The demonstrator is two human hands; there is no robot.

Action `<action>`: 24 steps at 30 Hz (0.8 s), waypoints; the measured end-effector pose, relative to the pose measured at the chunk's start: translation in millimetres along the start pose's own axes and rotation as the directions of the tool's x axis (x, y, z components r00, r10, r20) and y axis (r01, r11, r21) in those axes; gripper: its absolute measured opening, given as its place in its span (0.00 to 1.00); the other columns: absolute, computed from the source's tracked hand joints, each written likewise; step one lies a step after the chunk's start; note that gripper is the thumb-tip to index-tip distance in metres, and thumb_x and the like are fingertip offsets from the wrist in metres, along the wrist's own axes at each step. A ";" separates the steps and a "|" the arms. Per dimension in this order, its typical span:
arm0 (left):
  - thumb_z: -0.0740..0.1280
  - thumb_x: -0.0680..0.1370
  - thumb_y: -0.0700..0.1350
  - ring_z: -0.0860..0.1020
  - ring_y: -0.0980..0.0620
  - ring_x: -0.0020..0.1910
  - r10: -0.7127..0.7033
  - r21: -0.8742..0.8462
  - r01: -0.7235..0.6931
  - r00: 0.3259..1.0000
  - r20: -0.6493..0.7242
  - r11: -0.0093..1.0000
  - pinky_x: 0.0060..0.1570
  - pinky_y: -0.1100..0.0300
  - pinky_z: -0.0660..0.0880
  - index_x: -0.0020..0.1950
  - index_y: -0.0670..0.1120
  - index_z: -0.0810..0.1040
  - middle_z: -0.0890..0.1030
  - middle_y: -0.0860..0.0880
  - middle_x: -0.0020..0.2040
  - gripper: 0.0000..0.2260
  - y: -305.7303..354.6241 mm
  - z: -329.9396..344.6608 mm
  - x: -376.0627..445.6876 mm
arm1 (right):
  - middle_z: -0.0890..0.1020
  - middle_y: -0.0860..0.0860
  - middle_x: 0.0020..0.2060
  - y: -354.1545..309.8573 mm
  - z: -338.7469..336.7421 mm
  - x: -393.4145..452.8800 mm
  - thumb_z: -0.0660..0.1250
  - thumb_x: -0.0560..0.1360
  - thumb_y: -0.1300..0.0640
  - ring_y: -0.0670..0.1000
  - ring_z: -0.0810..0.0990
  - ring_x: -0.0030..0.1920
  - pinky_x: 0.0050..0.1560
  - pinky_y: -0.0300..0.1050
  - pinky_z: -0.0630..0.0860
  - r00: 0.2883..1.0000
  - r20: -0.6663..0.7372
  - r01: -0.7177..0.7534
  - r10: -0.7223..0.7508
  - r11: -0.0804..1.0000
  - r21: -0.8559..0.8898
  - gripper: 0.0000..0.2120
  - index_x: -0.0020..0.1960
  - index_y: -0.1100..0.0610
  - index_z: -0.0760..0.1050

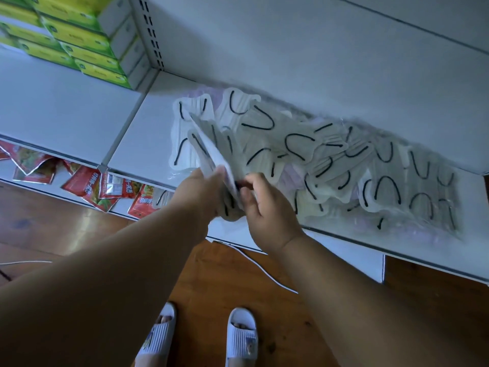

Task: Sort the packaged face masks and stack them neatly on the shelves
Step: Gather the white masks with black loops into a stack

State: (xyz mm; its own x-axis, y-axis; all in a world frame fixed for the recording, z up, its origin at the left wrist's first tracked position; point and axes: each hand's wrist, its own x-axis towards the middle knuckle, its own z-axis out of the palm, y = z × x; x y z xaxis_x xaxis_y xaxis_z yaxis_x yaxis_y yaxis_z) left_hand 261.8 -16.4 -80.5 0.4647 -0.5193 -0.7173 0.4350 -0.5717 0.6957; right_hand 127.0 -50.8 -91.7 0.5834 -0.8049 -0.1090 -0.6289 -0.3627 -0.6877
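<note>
Several packaged face masks (381, 178), pale with black ear loops in clear wrap, lie scattered along a white shelf (137, 144). A bundle of masks (211, 149) stands tilted on edge above the shelf's front edge. My left hand (203, 192) grips the bundle from the left, and my right hand (264, 205) pinches its lower right side with thumb and fingers. The bundle's bottom is hidden between my hands.
Green and yellow boxes (79, 46) are stacked on the neighbouring shelf at the upper left. Red snack packets (90, 184) lie on a lower shelf at the left. A white cable (264, 271) runs over the wooden floor by my slippered feet (201, 337).
</note>
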 end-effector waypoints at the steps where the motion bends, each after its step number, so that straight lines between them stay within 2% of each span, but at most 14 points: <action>1: 0.61 0.83 0.51 0.79 0.50 0.47 -0.023 -0.019 0.022 0.999 -0.032 1.000 0.42 0.63 0.73 0.65 0.55 0.72 0.80 0.49 0.57 0.11 3.6 0.4 -1.3 | 0.81 0.56 0.53 3.4 -1.0 5.6 0.55 0.81 0.52 0.56 0.78 0.53 0.47 0.48 0.72 0.999 -0.035 -0.001 0.000 1.000 -0.016 0.16 0.57 0.59 0.75; 3: 0.68 0.79 0.50 0.82 0.46 0.48 -0.008 0.077 0.006 1.000 0.018 0.997 0.47 0.57 0.78 0.63 0.54 0.74 0.82 0.46 0.58 0.13 4.4 -1.6 4.4 | 0.76 0.60 0.66 15.6 -4.4 24.4 0.56 0.81 0.56 0.59 0.73 0.65 0.59 0.51 0.72 0.996 -0.090 -0.028 0.017 0.991 -0.133 0.14 0.58 0.61 0.77; 4: 0.69 0.78 0.52 0.82 0.45 0.50 -0.001 0.150 -0.005 0.999 0.037 0.989 0.50 0.54 0.78 0.63 0.54 0.74 0.81 0.46 0.61 0.14 4.8 -3.2 8.6 | 0.69 0.60 0.73 21.7 -7.8 35.0 0.57 0.82 0.57 0.59 0.67 0.72 0.67 0.52 0.68 0.996 -0.073 -0.067 0.052 0.974 -0.218 0.15 0.63 0.61 0.76; 6: 0.66 0.79 0.60 0.83 0.44 0.50 -0.062 0.019 0.061 0.997 0.043 0.998 0.49 0.52 0.80 0.59 0.52 0.76 0.82 0.45 0.61 0.16 3.8 -6.7 9.1 | 0.51 0.57 0.80 33.0 -16.0 54.3 0.56 0.83 0.55 0.58 0.51 0.79 0.76 0.55 0.56 0.981 -0.030 -0.191 0.193 0.914 -0.358 0.19 0.73 0.57 0.68; 8: 0.66 0.80 0.58 0.83 0.44 0.48 -0.044 -0.016 0.045 0.997 0.066 0.999 0.49 0.50 0.81 0.60 0.50 0.76 0.83 0.45 0.57 0.15 0.0 -4.4 13.0 | 0.42 0.57 0.80 37.9 -26.1 68.7 0.54 0.84 0.53 0.59 0.42 0.79 0.78 0.57 0.48 0.937 -0.011 -0.321 0.349 0.850 -0.417 0.22 0.77 0.52 0.62; 10: 0.70 0.79 0.51 0.84 0.43 0.47 -0.007 0.004 0.007 0.997 0.071 1.000 0.47 0.49 0.82 0.62 0.49 0.76 0.84 0.46 0.52 0.14 -5.7 -0.6 15.4 | 0.42 0.57 0.80 42.9 -32.1 77.4 0.52 0.84 0.49 0.60 0.43 0.79 0.78 0.58 0.46 0.890 0.031 -0.390 0.454 0.795 -0.464 0.23 0.79 0.48 0.56; 12: 0.72 0.78 0.47 0.84 0.44 0.45 -0.001 -0.008 0.001 0.997 0.072 1.000 0.40 0.54 0.81 0.62 0.49 0.77 0.84 0.47 0.49 0.13 -9.3 2.1 19.7 | 0.51 0.57 0.80 45.3 -33.1 80.0 0.51 0.84 0.49 0.59 0.50 0.79 0.78 0.57 0.48 0.898 0.031 -0.349 0.440 0.753 -0.558 0.24 0.79 0.50 0.55; 15: 0.70 0.79 0.45 0.84 0.47 0.43 -0.004 -0.039 0.007 0.998 0.070 0.999 0.35 0.57 0.79 0.60 0.51 0.76 0.83 0.48 0.47 0.10 -10.3 3.1 18.8 | 0.68 0.56 0.73 41.6 -32.8 75.3 0.52 0.83 0.50 0.58 0.64 0.73 0.75 0.53 0.56 0.953 -0.056 -0.268 0.296 0.748 -0.607 0.22 0.74 0.58 0.65; 18: 0.70 0.79 0.45 0.84 0.47 0.44 -0.015 -0.083 0.023 0.995 0.098 0.996 0.39 0.55 0.81 0.60 0.51 0.75 0.83 0.48 0.48 0.11 -10.0 6.2 17.0 | 0.77 0.56 0.64 39.8 -27.9 61.9 0.56 0.82 0.53 0.59 0.72 0.65 0.70 0.51 0.62 0.978 -0.101 -0.207 0.180 0.843 -0.496 0.17 0.65 0.60 0.75; 19: 0.70 0.79 0.44 0.84 0.47 0.45 -0.011 -0.075 0.019 0.995 0.102 0.997 0.40 0.55 0.81 0.60 0.51 0.76 0.83 0.48 0.48 0.11 -10.4 7.2 17.7 | 0.77 0.56 0.63 40.6 -24.3 56.1 0.57 0.81 0.55 0.60 0.73 0.64 0.68 0.51 0.65 0.982 -0.117 -0.186 0.150 0.876 -0.445 0.16 0.62 0.60 0.78; 21: 0.71 0.78 0.44 0.85 0.47 0.45 -0.003 -0.051 0.008 0.995 0.103 0.999 0.44 0.52 0.83 0.59 0.53 0.77 0.84 0.48 0.48 0.11 -11.1 9.8 19.3 | 0.72 0.57 0.69 41.4 -17.8 44.7 0.61 0.80 0.58 0.62 0.73 0.65 0.65 0.51 0.70 0.980 -0.144 -0.179 0.136 0.921 -0.346 0.14 0.60 0.61 0.79; 22: 0.72 0.78 0.44 0.85 0.46 0.46 0.007 -0.029 -0.004 0.995 0.099 1.000 0.48 0.49 0.83 0.57 0.54 0.77 0.85 0.48 0.48 0.11 -11.9 10.9 20.5 | 0.67 0.57 0.73 42.1 -15.9 40.5 0.62 0.80 0.58 0.61 0.71 0.67 0.66 0.52 0.70 0.977 -0.148 -0.196 0.155 0.926 -0.322 0.14 0.62 0.59 0.79; 24: 0.73 0.77 0.43 0.85 0.45 0.46 0.022 0.019 -0.024 0.996 0.089 1.000 0.51 0.46 0.82 0.53 0.57 0.77 0.85 0.48 0.48 0.10 -12.6 12.7 22.4 | 0.61 0.55 0.77 43.6 -15.1 35.9 0.62 0.80 0.56 0.60 0.64 0.72 0.70 0.55 0.65 0.968 -0.138 -0.246 0.208 0.892 -0.380 0.16 0.66 0.53 0.78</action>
State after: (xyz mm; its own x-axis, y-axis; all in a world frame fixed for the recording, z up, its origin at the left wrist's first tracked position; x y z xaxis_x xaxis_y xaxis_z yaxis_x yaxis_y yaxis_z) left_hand 257.0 -28.9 -105.8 0.4033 -0.5865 -0.7025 0.4089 -0.5713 0.7117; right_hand 112.7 -102.7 -114.7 0.3627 -0.9199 -0.1495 -0.8997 -0.3038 -0.3134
